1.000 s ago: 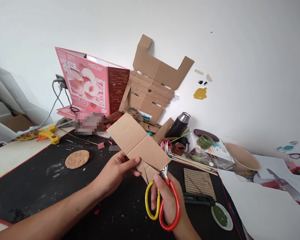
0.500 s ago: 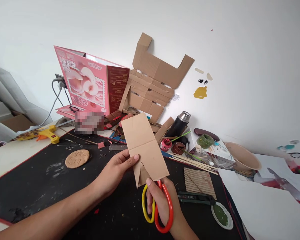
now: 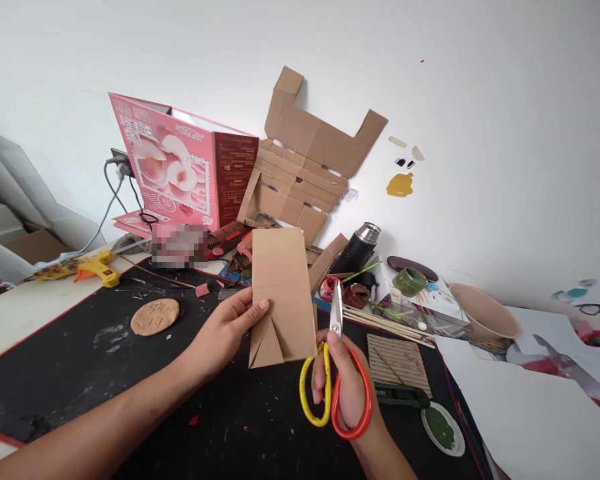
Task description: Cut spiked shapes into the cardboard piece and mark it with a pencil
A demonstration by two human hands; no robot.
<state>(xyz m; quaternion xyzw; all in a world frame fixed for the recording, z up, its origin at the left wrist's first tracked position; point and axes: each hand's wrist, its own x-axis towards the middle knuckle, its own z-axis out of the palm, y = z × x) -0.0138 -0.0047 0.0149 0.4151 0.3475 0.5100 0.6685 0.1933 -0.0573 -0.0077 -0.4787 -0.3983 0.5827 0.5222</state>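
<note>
My left hand (image 3: 233,327) pinches the left edge of a folded piece of cardboard (image 3: 285,280), thumb in front and fingers behind. Near its lower edge the cardboard has a slit and a triangular flap. In my right hand (image 3: 347,380) is a pair of scissors (image 3: 337,313) with one yellow and one red handle, blades together and pointing up. The blades stand just right of the cardboard. Fingers of my right hand reach close to the cardboard's lower right corner; whether they touch it I cannot tell.
On the black mat (image 3: 105,387) lie a round clay disc (image 3: 155,317), a corrugated cardboard piece (image 3: 397,363) and a dark utility knife (image 3: 403,395). A green paint dish (image 3: 443,427), paint jars (image 3: 411,281), a flask (image 3: 357,247) and a glue gun (image 3: 97,268) surround it. A pink box (image 3: 180,167) stands behind.
The scissors have come out from behind the cardboard to its right, with their blades now in view. The cardboard has turned more upright, and my left hand has shifted slightly left.
</note>
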